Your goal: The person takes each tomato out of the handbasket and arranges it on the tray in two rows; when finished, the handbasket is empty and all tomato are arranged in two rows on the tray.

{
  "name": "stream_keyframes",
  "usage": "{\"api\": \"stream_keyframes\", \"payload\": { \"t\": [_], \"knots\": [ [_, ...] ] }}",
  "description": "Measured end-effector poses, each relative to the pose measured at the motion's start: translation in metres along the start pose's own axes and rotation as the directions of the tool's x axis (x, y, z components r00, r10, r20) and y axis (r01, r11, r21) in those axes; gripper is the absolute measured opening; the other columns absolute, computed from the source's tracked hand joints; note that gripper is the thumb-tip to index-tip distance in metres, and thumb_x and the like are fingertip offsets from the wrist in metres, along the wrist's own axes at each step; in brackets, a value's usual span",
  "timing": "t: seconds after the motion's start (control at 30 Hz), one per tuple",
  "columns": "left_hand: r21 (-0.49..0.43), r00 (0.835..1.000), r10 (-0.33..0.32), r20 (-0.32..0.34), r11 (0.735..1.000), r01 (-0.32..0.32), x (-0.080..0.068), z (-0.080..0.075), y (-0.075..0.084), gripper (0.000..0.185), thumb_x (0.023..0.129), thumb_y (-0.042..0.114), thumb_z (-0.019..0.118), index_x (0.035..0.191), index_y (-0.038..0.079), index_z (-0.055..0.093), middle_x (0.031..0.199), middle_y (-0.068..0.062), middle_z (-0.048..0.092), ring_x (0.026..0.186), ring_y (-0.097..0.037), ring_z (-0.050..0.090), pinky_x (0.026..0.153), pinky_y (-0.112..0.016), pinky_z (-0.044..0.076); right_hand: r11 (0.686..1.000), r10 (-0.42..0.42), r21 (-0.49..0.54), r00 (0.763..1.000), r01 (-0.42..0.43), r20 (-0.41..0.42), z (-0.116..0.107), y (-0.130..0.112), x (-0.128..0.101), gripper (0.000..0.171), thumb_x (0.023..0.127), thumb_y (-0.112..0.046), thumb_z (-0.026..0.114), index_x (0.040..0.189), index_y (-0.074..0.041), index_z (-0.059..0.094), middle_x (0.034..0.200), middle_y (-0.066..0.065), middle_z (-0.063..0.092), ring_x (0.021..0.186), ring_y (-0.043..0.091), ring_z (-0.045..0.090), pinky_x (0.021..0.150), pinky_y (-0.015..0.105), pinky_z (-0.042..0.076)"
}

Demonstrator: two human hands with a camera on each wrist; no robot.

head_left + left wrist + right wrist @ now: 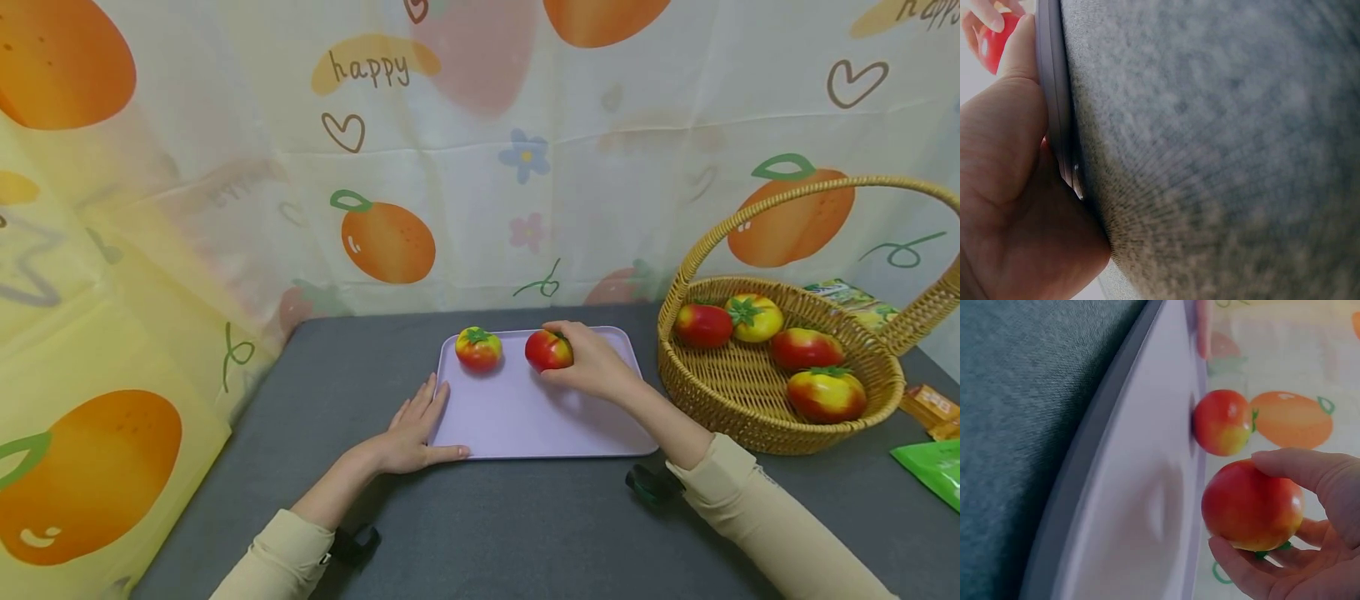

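Observation:
A flat lilac tray (517,417) lies on the dark table, with a red and yellow toy tomato (478,350) on its back left part. My right hand (592,358) grips a second tomato (1247,503) between thumb and fingers, over the tray's back middle. In the right wrist view a shadow (1157,506) falls on the tray beside this tomato. My left hand (412,433) rests at the tray's front left corner, its fingers straight along the left edge and its thumb along the front rim.
To the right stands a wicker basket (720,417) with a tall handle and several more tomatoes inside. Beyond its right side lie an orange packet (933,408) and a green packet (933,471). A fruit-printed cloth (465,192) hangs behind the table.

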State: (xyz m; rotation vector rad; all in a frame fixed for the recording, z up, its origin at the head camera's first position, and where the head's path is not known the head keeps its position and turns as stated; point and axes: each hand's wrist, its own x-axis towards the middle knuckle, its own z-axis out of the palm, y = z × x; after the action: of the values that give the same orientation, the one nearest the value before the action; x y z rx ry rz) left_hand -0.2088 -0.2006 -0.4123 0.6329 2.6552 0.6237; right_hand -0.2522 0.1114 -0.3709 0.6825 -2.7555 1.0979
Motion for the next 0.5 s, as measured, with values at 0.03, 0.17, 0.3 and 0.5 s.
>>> {"api": "stream_keyframes", "payload": {
  "t": [0.03,0.17,0.3,0.5],
  "knots": [
    [-0.001,1.000,0.000,-0.003,1.000,0.000,0.000,0.000,0.000,0.107,0.087,0.060,0.063,0.156,0.003,0.003,0.161,-0.019,-0.012,0.148,-0.033,-0.006,0.114,-0.055,-0.003,1.000,0.001,-0.005,1.000,-0.001,0.001,0.001,0.000,0.002,0.064,0.078,-0.013,0.079,0.134,0.002,0.051,0.128,0.022,0.056,0.111,0.036,0.054,0.092,0.051,0.046],
    [-0.003,1.000,-0.003,-0.008,1.000,0.003,0.000,-0.001,0.001,0.107,0.087,0.060,0.063,0.156,0.003,0.004,0.161,-0.018,-0.011,0.148,-0.033,-0.005,0.114,-0.056,-0.002,1.000,0.016,-0.016,1.000,-0.016,0.012,0.004,-0.001,0.010,0.063,0.079,-0.013,0.078,0.134,0.001,0.051,0.129,0.021,0.055,0.113,0.036,0.053,0.093,0.050,0.046],
    [-0.007,1.000,-0.005,-0.006,1.000,0.005,0.000,-0.001,0.001,0.107,0.087,0.059,0.063,0.156,0.003,0.003,0.161,-0.018,-0.012,0.148,-0.033,-0.005,0.114,-0.056,-0.002,0.999,0.041,-0.030,0.999,-0.040,0.024,0.007,-0.002,0.017,0.064,0.079,-0.010,0.078,0.135,0.002,0.050,0.130,0.022,0.053,0.113,0.036,0.053,0.093,0.050,0.046],
    [-0.011,1.000,0.001,-0.005,1.000,-0.001,0.000,-0.001,0.001,0.107,0.087,0.059,0.063,0.156,0.003,0.004,0.161,-0.018,-0.011,0.148,-0.033,-0.006,0.114,-0.056,-0.003,0.997,0.053,-0.066,0.998,-0.051,0.027,0.014,0.002,0.027,0.065,0.078,-0.007,0.078,0.136,0.002,0.050,0.132,0.023,0.051,0.115,0.037,0.052,0.096,0.051,0.045]
  ]
}}
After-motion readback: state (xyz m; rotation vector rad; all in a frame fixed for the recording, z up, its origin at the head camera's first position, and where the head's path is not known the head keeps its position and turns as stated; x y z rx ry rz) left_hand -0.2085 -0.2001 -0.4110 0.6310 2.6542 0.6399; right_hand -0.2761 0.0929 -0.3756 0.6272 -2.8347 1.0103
